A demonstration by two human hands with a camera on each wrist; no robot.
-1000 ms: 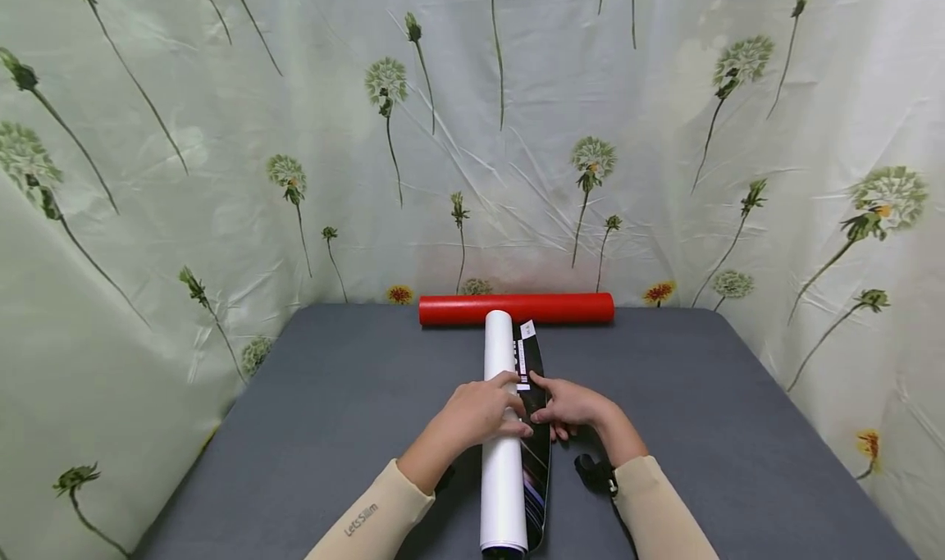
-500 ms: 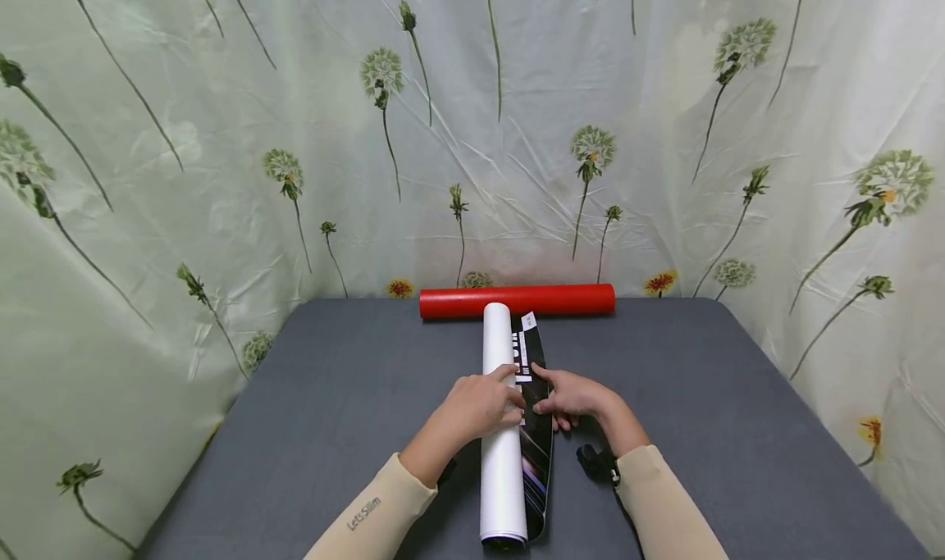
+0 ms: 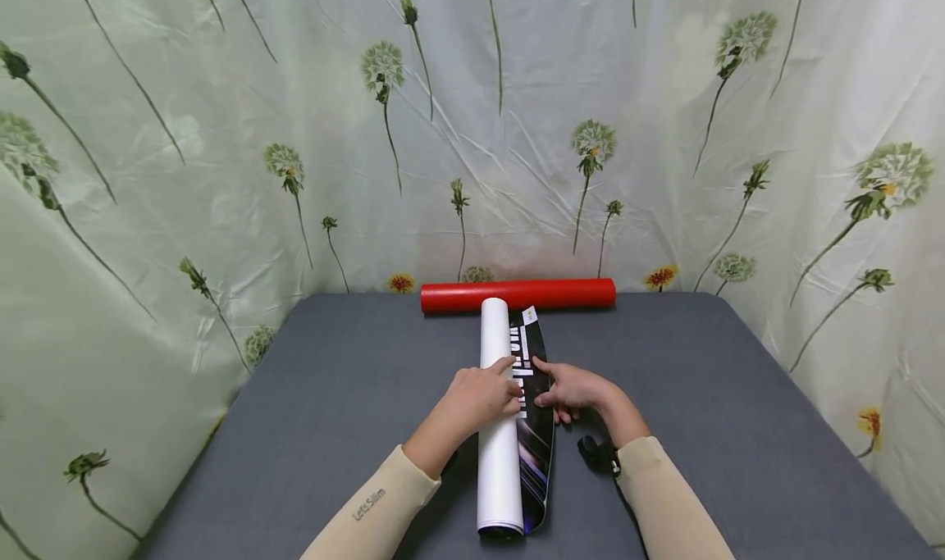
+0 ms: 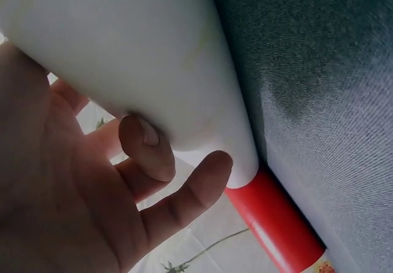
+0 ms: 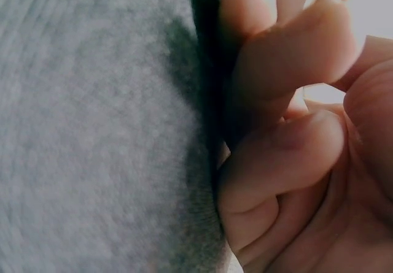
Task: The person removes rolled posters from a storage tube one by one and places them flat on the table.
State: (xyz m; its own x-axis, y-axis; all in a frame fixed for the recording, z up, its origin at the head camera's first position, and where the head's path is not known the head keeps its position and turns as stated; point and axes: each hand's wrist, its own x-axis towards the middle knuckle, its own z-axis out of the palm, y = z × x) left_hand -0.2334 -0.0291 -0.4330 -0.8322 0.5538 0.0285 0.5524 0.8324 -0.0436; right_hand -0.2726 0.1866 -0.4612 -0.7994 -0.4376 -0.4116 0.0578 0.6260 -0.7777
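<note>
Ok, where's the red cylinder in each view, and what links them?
Head: red cylinder, just below centre, across the far edge of the grey table.
Left wrist: lower right, past the end of the white roll.
Right wrist: not in it.
Shared landmark: the grey table, in all three.

Curtained and softly lit

Closed in, beyond the grip and on both sides, by a pale creased curtain [image 3: 517,175] printed with dandelions [image 3: 593,140]. Floored beneath the grip by a dark grey tabletop [image 3: 354,363]. Brightest right of the grip.
</note>
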